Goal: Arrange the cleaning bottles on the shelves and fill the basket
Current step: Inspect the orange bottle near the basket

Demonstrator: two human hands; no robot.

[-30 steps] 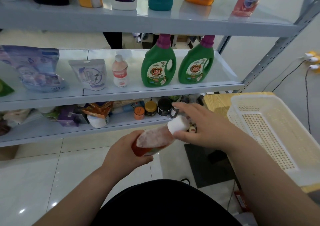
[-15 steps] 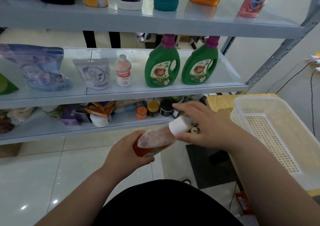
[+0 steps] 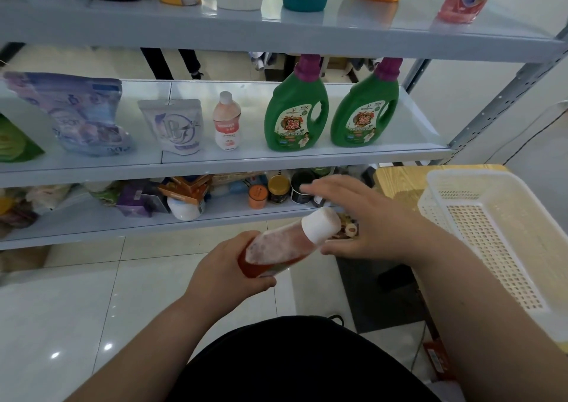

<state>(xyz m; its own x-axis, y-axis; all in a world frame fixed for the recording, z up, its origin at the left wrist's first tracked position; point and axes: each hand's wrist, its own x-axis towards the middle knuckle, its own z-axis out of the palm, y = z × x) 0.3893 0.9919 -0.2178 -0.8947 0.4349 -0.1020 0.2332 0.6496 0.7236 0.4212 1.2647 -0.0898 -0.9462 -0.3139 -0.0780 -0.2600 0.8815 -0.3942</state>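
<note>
With the left hand (image 3: 224,274) wrapped around the base of the tilted bottle (image 3: 287,248) and the right hand (image 3: 373,221) spread, just clear beside its cap, the one-handed grip could slip.

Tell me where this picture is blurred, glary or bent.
Head view: the right hand is motion-blurred at its fingertips, while the left hand and its bottle look sharper; small glare spots sit on the floor tiles; the wide lens bends the top shelf edge.
</note>
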